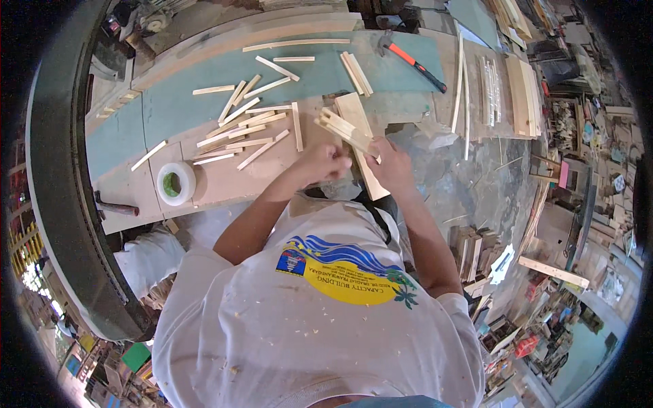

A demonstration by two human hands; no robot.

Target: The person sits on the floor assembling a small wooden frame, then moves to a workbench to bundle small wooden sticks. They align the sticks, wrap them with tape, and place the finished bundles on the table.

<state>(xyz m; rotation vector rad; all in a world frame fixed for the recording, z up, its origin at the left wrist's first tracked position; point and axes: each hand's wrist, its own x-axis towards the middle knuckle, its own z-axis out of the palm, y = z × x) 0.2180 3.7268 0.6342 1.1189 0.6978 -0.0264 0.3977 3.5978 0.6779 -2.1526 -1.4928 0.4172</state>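
My right hand [392,165] is closed on the near end of a short bundle of pale wood strips [345,129], which slants up and left over a plank. My left hand [324,165] is beside it, fingers curled together; whatever they may hold is too small or hidden to make out. The flat wooden plank [355,109] extends from the bench toward my waist, beneath the bundle. Left of my hands, several loose wood strips [248,129] lie scattered and partly piled on the bench.
A hammer [415,63] with an orange and black handle lies at the far right of the bench. A white tape roll [176,183] sits near left, beside a dark rod-like handle [117,207]. Long boards [520,95] stand at the right. A dark machine column [64,170] rises at left.
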